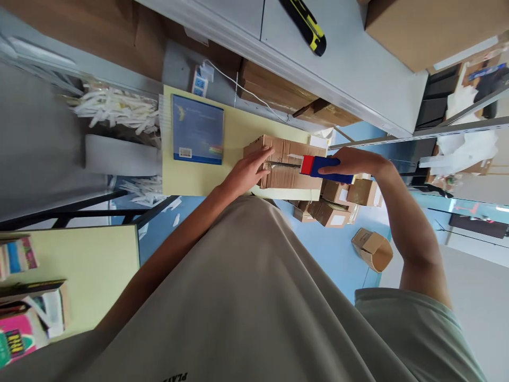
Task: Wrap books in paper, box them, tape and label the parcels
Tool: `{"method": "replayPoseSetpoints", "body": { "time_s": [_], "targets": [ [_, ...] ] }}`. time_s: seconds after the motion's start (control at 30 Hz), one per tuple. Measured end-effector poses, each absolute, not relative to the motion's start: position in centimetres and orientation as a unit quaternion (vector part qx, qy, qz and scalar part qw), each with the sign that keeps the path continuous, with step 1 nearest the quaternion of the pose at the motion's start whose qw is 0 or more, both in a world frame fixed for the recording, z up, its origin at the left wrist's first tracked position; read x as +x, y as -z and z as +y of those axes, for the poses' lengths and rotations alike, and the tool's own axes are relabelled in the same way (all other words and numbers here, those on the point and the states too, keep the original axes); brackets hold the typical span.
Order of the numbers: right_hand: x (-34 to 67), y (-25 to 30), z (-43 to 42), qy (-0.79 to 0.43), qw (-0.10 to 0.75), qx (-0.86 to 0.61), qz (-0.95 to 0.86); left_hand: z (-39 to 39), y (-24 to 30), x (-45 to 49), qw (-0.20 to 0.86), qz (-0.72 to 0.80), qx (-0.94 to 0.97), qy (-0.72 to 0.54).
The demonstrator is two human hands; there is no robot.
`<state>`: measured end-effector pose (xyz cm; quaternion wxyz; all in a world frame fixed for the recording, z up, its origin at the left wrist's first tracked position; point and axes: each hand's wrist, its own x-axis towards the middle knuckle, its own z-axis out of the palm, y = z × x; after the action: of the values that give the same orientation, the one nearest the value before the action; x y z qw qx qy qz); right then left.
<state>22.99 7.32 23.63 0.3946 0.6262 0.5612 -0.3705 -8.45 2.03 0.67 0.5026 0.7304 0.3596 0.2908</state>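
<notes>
A cardboard box [292, 180] lies on a pale yellow table [191, 183], with a dark line running along the middle of its top. The person's left hand [248, 171] rests on the box's left end, fingers loosely extended and grasping nothing. The right hand [340, 163], at the box's right end, has its fingers wrapped around a blue-and-red tool [318, 166], whose red end sits over the top of the box. To the box's left, a blue book [198, 127] lies flat. Beyond the box, a yellow-and-black cutter [307, 27] lies on a grey surface [350, 69]. Right of the box, an open carton [368, 244] stands on the blue floor [322, 249].
</notes>
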Motion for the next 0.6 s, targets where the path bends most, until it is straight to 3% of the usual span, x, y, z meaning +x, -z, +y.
{"method": "replayPoseSetpoints", "body": {
  "time_s": [0.23,0.43,0.6],
  "targets": [
    [26.1,-18.1,7.2,0.383,0.359,0.581,0.622,-0.9,-2.2,-6.6,0.442,0.515,0.662,-0.317],
    [28.1,-16.7,6.5,0.376,0.308,0.562,0.67,-1.5,-4.1,-1.9,0.451,0.691,0.453,-0.338],
    [28.5,-16.2,6.0,0.372,0.267,0.553,0.696,-0.3,-3.2,0.3,0.397,0.747,0.402,-0.35]
  ]
}}
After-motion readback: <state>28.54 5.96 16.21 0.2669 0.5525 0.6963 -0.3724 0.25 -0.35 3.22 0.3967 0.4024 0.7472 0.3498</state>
